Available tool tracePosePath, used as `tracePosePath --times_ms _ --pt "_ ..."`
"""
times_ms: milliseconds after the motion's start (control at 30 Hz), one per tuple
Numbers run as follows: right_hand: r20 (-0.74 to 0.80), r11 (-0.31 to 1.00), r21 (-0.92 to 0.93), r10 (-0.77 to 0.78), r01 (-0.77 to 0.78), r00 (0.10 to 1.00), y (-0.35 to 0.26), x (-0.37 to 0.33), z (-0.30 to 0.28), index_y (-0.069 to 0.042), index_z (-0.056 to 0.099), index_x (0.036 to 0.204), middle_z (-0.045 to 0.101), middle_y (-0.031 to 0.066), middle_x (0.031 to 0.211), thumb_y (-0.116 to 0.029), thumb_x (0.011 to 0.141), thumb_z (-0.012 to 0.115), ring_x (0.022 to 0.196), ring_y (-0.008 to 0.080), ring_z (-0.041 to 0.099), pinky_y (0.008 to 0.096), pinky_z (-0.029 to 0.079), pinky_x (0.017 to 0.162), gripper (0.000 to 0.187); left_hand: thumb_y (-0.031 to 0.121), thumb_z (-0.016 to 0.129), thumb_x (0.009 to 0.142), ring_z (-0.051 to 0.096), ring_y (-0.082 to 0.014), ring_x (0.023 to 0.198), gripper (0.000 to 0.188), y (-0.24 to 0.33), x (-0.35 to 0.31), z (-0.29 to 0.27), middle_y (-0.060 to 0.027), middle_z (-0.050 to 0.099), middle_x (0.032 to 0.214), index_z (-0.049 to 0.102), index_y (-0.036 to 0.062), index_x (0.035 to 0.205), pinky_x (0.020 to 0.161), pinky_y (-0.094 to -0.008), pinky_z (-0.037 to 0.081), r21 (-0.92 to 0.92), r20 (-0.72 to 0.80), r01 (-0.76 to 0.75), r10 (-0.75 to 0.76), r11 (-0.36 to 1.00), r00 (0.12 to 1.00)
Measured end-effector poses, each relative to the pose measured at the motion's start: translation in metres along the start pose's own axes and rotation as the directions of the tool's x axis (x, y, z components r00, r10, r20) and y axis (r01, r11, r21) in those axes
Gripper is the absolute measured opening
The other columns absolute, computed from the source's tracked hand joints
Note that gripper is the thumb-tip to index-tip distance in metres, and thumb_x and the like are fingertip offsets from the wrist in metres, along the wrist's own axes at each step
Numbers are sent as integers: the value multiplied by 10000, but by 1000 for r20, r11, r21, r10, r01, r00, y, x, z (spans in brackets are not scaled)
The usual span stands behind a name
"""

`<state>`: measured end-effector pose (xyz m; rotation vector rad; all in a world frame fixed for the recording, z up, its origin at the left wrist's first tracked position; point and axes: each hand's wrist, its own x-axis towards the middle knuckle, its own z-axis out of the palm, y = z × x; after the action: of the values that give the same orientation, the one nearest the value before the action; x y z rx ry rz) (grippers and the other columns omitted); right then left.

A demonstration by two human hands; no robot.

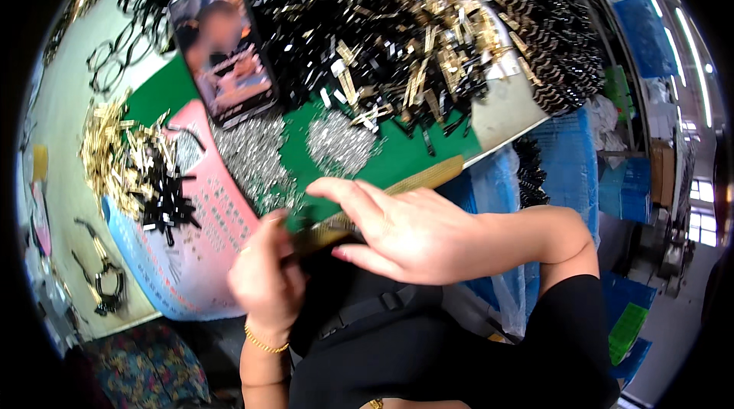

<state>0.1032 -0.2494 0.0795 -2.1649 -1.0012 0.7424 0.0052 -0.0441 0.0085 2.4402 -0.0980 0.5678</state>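
My left hand [267, 275], with a gold bracelet at the wrist, is at the front edge of the table. Its fingers are curled together and smeared by motion; whatever small thing they pinch, I cannot make out. To its right, my right hand [413, 233] reaches over the edge with fingers stretched and thumb apart, and no held thing shows in it. Just beyond the hands, two heaps of small silver metal pieces, a larger one [260, 157] and a rounder one [340, 143], lie on the green mat [401, 150].
A phone [222, 50] lies playing a video. Behind it spreads a big pile of black and gold strap links [367, 34]. A smaller link pile [145, 168] covers part of a pink and blue sheet [210, 233]. Pliers [107, 287] lie far left. Blue plastic [569, 172] hangs right.
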Motion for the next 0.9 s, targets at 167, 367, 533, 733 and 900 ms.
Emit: tracePosePath --times_ms 167,367,533,733,900 --pt "-528 873 -465 -139 -148 838 52 18 -89 38 578 1081 676 248 950 -230 978 555 758 450 671 520 543 676 288 217 424 1117 416 -46 608 294 -61 -8 -28 38 488 701 556 -5 1257 614 -211 401 -476 -248 408 -564 779 788" --pt "-754 864 -214 150 -456 639 119 72 -167 55 638 974 697 284 886 -341 925 604 894 430 689 521 527 830 400 174 407 1116 367 -43 636 318 -63 -6 -19 12 481 744 475 -10 1365 580 -199 296 -483 -358 259 -458 837 814" --pt "-750 854 -294 72 -429 657 137 83 -180 25 670 860 700 256 838 -306 892 574 822 402 693 505 522 787 346 158 422 1110 385 -39 670 368 -67 -11 -18 -6 562 844 427 21 1451 588 -186 281 -509 -304 286 -480 812 823" --pt "-796 808 -336 31 -484 604 104 70 -170 -10 674 904 712 237 830 -325 938 578 813 399 705 509 537 770 331 165 449 1106 431 -39 676 353 -65 -12 -19 -25 601 888 451 21 1428 592 -184 325 -518 -331 241 -452 821 828" --pt "-792 648 -533 -156 -545 590 92 67 -143 -43 613 953 701 172 870 -281 973 623 795 384 696 485 547 703 239 178 459 1105 376 -20 623 319 -59 -8 -21 0 599 829 503 29 1383 566 -182 304 -562 -338 249 -494 789 801"
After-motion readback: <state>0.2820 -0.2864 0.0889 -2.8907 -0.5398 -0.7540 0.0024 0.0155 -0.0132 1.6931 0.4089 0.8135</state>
